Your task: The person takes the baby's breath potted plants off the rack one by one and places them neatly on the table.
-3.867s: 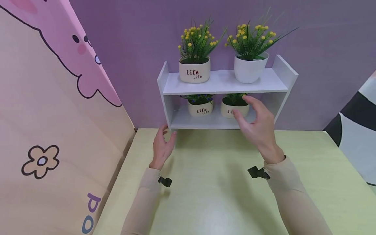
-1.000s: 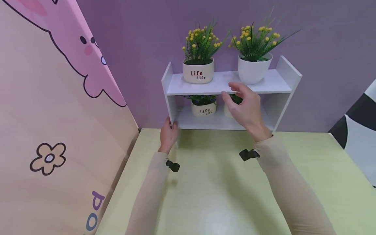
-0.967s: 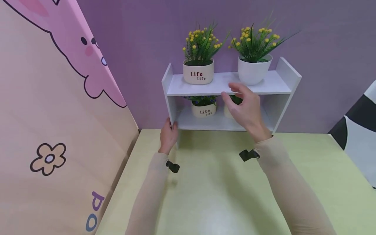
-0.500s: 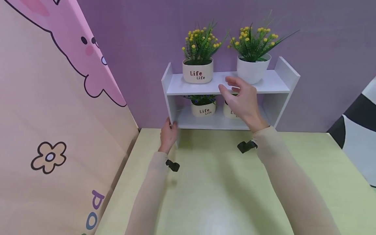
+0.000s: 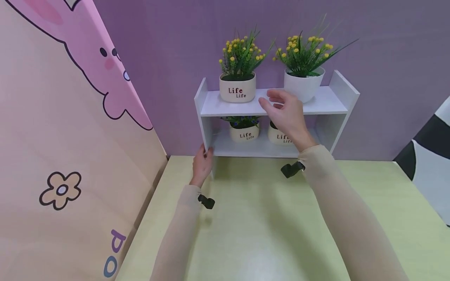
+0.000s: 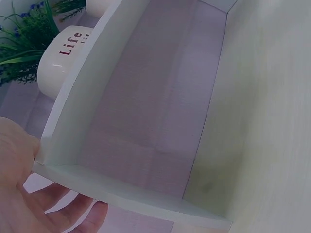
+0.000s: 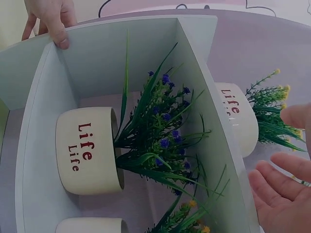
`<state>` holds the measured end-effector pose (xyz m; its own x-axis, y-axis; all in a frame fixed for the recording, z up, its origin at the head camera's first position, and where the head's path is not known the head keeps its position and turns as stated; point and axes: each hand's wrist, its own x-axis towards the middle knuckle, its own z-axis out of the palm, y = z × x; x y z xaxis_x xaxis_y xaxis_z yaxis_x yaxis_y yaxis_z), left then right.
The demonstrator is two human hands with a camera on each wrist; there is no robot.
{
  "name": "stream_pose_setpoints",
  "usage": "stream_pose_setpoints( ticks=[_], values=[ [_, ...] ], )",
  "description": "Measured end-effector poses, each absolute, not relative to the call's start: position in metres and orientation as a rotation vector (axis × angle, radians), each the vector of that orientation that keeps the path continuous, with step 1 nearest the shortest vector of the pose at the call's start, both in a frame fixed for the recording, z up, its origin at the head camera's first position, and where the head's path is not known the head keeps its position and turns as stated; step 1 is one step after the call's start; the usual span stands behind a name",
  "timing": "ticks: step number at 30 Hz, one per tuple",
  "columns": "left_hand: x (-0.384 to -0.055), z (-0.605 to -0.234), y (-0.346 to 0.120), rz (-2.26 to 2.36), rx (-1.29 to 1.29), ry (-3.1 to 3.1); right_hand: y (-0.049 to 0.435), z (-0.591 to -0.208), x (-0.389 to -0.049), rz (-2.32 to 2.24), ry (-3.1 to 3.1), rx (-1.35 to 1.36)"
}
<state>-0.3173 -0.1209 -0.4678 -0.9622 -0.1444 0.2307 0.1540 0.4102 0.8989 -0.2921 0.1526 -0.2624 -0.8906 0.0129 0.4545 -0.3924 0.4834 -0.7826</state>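
A white two-tier shelf (image 5: 270, 152) stands against the purple wall. My left hand (image 5: 202, 166) grips its left side panel low down, thumb at the front edge and fingers along the outer face, as the left wrist view shows. My right hand (image 5: 286, 113) hovers before the upper board, fingers loosely bent and thumb apart, holding nothing. Behind it on top stands a plain white pot (image 5: 305, 86) with yellow flowers. Left of that is a cream "Life" pot (image 5: 237, 90), also yellow-flowered. Below sit a blue-flowered "Life" pot (image 7: 90, 150) and another "Life" pot (image 5: 279, 136), partly hidden by my right hand.
The shelf stands on a pale yellow-green table (image 5: 242, 226). A cartoon-printed panel (image 5: 88, 148) rises along the left side. A black and white patterned surface (image 5: 429, 156) is at the far right.
My left hand has moved up from beside the shelf and taken hold of its side panel. My right hand has moved left and up, from the lower right pot to before the upper board.
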Motion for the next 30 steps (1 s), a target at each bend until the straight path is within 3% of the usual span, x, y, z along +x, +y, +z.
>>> stream_pose_setpoints(
  ticks=[30],
  values=[
    [-0.319, -0.476, -0.123, -1.624, -0.055, -2.361, 0.133, -0.248, -0.322, 1.357, -2.478, 0.290]
  ],
)
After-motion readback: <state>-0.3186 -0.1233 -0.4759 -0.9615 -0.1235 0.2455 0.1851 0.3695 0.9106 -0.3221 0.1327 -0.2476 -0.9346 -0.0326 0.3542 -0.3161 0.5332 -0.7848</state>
